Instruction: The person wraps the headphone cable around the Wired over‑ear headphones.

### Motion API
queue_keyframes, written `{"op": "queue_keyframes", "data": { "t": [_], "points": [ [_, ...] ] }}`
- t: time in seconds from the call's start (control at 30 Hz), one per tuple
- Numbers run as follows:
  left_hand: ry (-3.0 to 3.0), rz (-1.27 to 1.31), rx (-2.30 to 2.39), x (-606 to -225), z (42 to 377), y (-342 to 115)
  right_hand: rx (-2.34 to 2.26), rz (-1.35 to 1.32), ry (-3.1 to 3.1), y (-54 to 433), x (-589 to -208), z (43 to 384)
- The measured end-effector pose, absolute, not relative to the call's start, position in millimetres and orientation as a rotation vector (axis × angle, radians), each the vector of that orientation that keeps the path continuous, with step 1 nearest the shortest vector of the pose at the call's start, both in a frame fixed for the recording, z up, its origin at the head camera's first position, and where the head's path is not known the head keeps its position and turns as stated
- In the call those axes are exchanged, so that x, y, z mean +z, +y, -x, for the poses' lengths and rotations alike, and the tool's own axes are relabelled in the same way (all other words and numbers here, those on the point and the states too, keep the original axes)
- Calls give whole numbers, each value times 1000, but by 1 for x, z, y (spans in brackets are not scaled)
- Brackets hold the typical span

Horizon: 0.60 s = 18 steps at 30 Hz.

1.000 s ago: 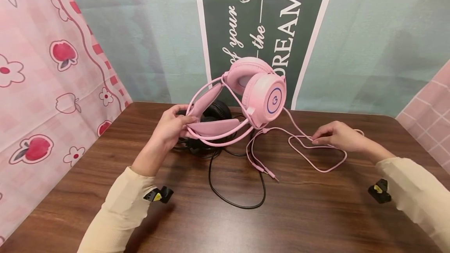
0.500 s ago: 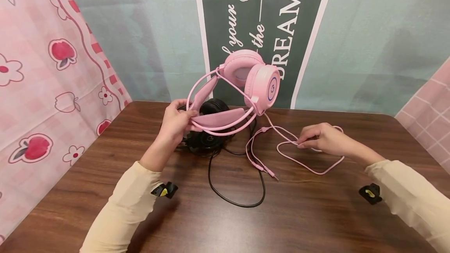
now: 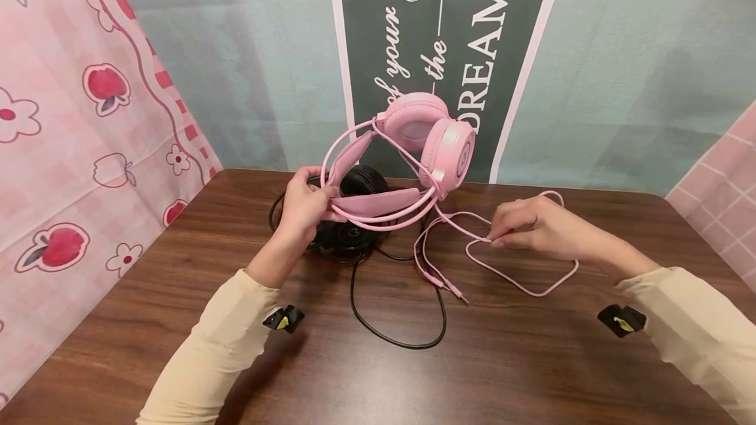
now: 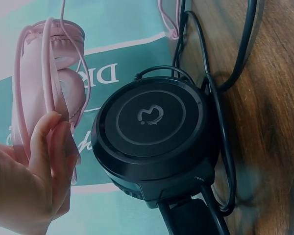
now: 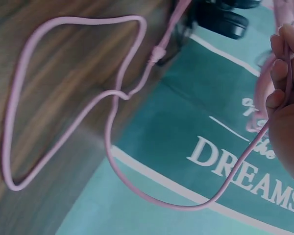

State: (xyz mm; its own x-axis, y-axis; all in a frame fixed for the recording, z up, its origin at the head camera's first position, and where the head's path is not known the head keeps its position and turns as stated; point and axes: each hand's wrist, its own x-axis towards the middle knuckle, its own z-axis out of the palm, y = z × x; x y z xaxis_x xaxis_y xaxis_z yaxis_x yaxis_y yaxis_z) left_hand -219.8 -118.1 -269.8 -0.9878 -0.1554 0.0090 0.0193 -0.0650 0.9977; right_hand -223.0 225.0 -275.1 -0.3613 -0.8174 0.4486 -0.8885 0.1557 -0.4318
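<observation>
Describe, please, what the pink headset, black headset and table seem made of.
Pink headset: probably satin plastic, by its even sheen; pleated ear pads resemble leatherette. Black headset: likely satin plastic, given soft highlights. Table: wood or printed laminate, slightly glossy, showing grain and glare.

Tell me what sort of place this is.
Perhaps a makeshift filming corner: a wood-grain table, pink apple-print cloth beside it, and a blue-green backdrop lettered DREAMS behind.

Arms (image 3: 215, 349) fwd, L hand (image 3: 304, 205) gripping, R hand (image 3: 534, 225) pinching, L fingers (image 4: 61, 154) partly hidden, prob. bent
</observation>
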Motion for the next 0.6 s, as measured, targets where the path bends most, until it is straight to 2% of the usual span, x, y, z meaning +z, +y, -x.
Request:
{"op": "queue_keyframes", "data": {
  "t": [0.23, 0.6],
  "points": [
    [-2097, -154, -2192, -271, 219, -119, 983, -1650, -2259, 219, -252, 220],
    [-2144, -90, -2170, -272, 213, -115, 965, -1421, -2210, 205, -230, 218]
  ]
}}
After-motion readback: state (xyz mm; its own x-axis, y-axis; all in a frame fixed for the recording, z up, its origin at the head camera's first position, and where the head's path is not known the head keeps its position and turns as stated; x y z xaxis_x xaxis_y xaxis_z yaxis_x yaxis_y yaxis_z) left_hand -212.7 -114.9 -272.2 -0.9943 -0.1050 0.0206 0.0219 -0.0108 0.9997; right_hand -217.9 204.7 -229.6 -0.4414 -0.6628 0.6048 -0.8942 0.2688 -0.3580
